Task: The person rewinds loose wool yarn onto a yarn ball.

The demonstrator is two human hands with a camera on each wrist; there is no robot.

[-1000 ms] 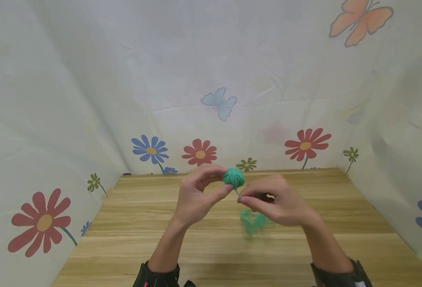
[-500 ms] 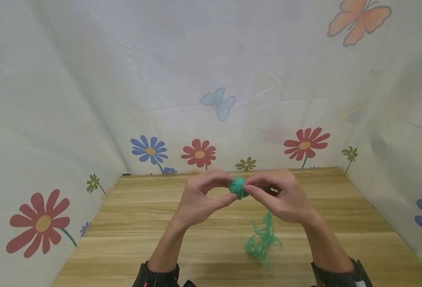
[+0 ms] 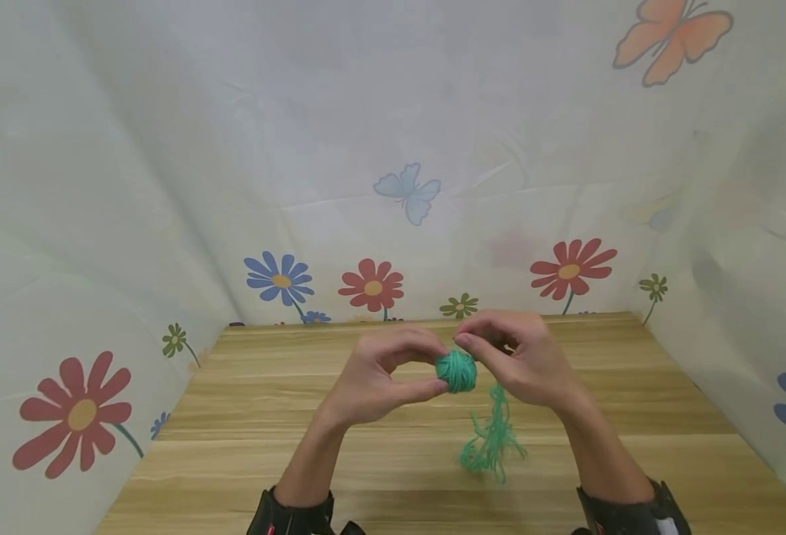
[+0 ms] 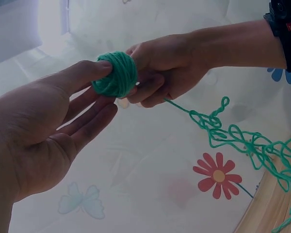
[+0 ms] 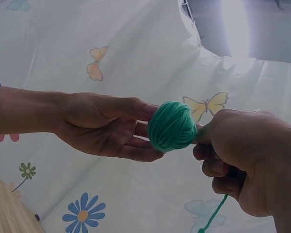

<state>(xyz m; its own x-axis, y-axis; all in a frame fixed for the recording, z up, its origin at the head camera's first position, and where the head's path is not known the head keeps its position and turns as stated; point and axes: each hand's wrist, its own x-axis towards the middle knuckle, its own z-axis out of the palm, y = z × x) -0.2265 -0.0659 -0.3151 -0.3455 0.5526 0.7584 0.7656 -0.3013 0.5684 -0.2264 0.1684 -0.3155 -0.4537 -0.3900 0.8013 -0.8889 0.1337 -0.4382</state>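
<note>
My left hand (image 3: 382,375) holds a small ball of green yarn (image 3: 456,371) between thumb and fingertips, raised over the table. Right beside the ball, my right hand (image 3: 523,360) pinches the yarn strand with thumb and index finger at the ball's upper right. Below the right hand hangs a loose, tangled bundle of green yarn (image 3: 493,438). In the left wrist view, a strand runs out of the curled right fingers into the tangle (image 4: 247,143). The right wrist view shows the wound ball (image 5: 172,127) between both hands.
The wooden table (image 3: 232,461) lies under both hands. A white cloth (image 3: 319,134) printed with flowers and butterflies rises behind the table and along both sides. Dark bands (image 3: 293,511) circle the wrists.
The ball has moved right and slightly down with my left hand. My right hand has gone from below the ball to its upper right; the tangle now hangs lower and further right.
</note>
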